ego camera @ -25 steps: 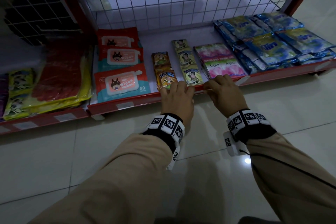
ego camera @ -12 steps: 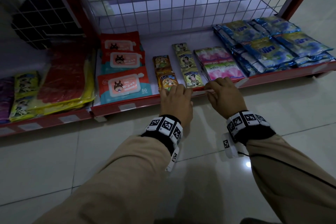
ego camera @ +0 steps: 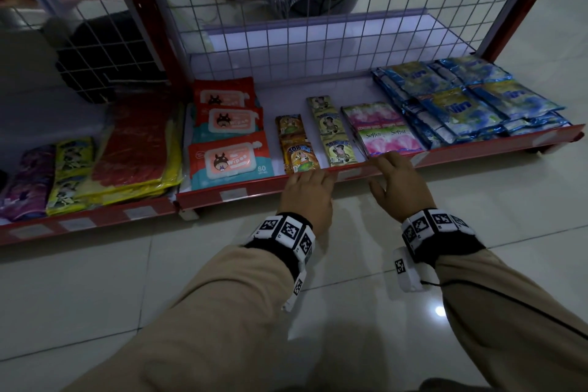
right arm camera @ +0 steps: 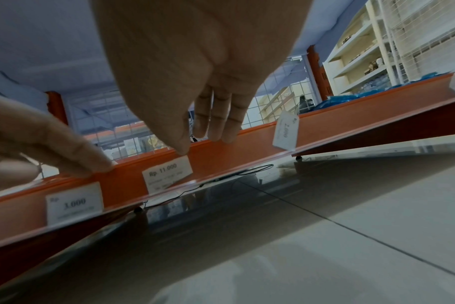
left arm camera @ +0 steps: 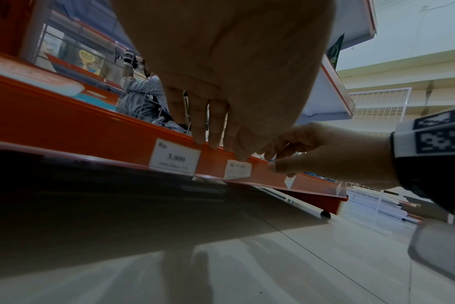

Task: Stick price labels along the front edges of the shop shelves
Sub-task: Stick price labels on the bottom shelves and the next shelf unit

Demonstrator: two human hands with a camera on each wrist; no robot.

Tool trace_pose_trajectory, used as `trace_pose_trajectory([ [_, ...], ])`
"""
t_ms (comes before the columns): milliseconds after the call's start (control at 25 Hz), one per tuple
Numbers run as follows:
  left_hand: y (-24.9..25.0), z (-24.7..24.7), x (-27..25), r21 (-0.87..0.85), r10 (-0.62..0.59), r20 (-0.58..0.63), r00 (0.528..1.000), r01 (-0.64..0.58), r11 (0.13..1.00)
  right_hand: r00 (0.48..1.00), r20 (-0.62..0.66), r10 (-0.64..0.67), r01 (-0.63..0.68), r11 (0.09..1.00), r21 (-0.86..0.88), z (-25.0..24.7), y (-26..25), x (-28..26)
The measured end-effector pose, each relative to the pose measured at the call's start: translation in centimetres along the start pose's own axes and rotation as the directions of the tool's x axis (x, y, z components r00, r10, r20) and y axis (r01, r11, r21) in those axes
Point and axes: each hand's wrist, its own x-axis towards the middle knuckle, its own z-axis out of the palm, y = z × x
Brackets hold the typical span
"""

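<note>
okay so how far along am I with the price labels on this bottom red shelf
Done: a white 3.000 label sits flat in the red shelf's front strip. In hand: the white Rp 11.000 label sits slightly crooked between your left hand and right hand, whose thumb touches its top corner. Left: the white 2.000 label hangs tilted, and another further right looks askew.

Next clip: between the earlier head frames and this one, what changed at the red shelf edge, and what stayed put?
The left hand and right hand, earlier close together with fingers curled at the red shelf front edge, have spread apart and opened, fingers resting on the rim. The white Rp 11.000 price label now sits in the strip between them. The view tilted up. The packets and other labels stayed put.
</note>
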Motion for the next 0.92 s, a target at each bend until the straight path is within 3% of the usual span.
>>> trace_pose_trajectory([
  [160,-0.8,-0.7,-0.9,0.001,-0.033,0.020,0.999,0.033,0.999,0.998,-0.060,-0.005,0.008,0.998,0.057,-1.1,-0.7,0.4],
  [360,-0.8,-1.1,-1.1,0.020,-0.041,0.062,0.997,0.040,0.999,0.995,0.090,-0.049,0.053,0.998,-0.041,-0.8,-1.0,1.1],
  [520,-0.2,-0.5,-0.5,0.017,-0.019,0.110,0.994,0.017,1.000,0.995,0.020,-0.096,0.097,0.993,-0.064,0.1,-0.9,0.4],
  [720,-0.2,0.6,0.1,0.042,0.001,0.074,0.997,-0.004,0.999,0.979,-0.060,-0.195,0.184,0.971,-0.149,1.5,-0.1,-0.7],
  [920,-0.2,1.1,0.8,0.044,-0.002,0.015,1.000,0.001,0.999,0.992,-0.046,-0.122,0.105,0.958,-0.267,2.6,0.4,-1.0],
])
